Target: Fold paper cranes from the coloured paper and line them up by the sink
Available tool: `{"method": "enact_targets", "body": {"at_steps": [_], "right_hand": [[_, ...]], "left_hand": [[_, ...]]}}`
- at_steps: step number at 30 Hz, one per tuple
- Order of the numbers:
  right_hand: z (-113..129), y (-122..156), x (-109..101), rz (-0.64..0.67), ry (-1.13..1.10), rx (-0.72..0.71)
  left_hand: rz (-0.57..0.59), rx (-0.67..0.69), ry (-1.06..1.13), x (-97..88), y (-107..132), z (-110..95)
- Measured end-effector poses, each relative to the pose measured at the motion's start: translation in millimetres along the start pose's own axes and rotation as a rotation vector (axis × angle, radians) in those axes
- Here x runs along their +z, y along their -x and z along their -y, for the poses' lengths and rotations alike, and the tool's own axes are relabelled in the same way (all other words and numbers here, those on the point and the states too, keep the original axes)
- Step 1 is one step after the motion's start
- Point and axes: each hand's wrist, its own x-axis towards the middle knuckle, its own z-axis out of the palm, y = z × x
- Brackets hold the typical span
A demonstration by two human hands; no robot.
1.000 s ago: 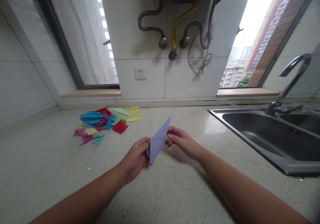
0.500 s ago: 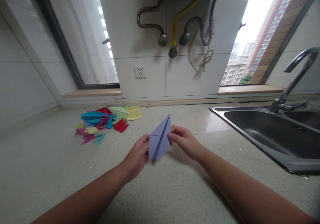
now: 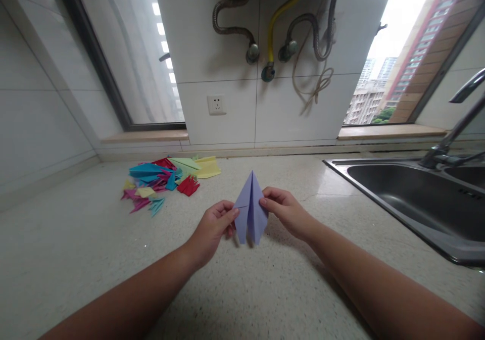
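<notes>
A folded sheet of lilac origami paper (image 3: 244, 206) is held above the counter, its point facing away from me and two split tails toward me. My left hand (image 3: 212, 229) pinches its left edge, thumb on top and fingers underneath. On the other side, my right hand (image 3: 286, 211) grips the right edge between thumb and fingers. A lengthwise slit runs down the middle of the paper, and a short crease crosses its left half. The fingertips beneath the paper are partly hidden.
A pile of coloured folded papers (image 3: 151, 174) lies at the back left of the speckled counter (image 3: 200, 299). To the right is a steel sink (image 3: 382, 219) with a faucet (image 3: 450, 138). Pipes, a socket (image 3: 216, 105) and two windows are at the wall behind.
The lilac paper has turned from a slant to nearly straight, its point now facing directly away. My left thumb has come onto its top face. The view has shifted slightly left.
</notes>
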Motion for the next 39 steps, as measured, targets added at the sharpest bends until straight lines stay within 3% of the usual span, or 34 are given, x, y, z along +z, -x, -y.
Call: {"method": "enact_targets", "body": {"at_steps": [14, 27, 31, 35, 39], "right_hand": [[-4.0, -4.6, -15.1, -0.197, -0.078, 0.035], [-3.4, -5.5, -16.8, -0.226, -0.107, 0.031], [-4.0, -3.0, -13.2, -0.194, -0.088, 0.03], [-2.5, 0.1, -5.3, -0.061, -0.036, -0.001], [1.5, 2.6, -1.0, 0.085, 0.089, -0.154]], "left_hand": [[-0.117, -0.047, 0.159, -1.6, -1.8, -1.3], [-0.137, -0.05, 0.173, -0.1, 1.3, -4.5], [-0.112, -0.038, 0.116, -1.3, 1.0, -2.2], [-0.024, 0.001, -0.002, -1.5, 1.5, 0.5], [0.027, 0.004, -0.063, -2.1, 2.1, 3.0]]}}
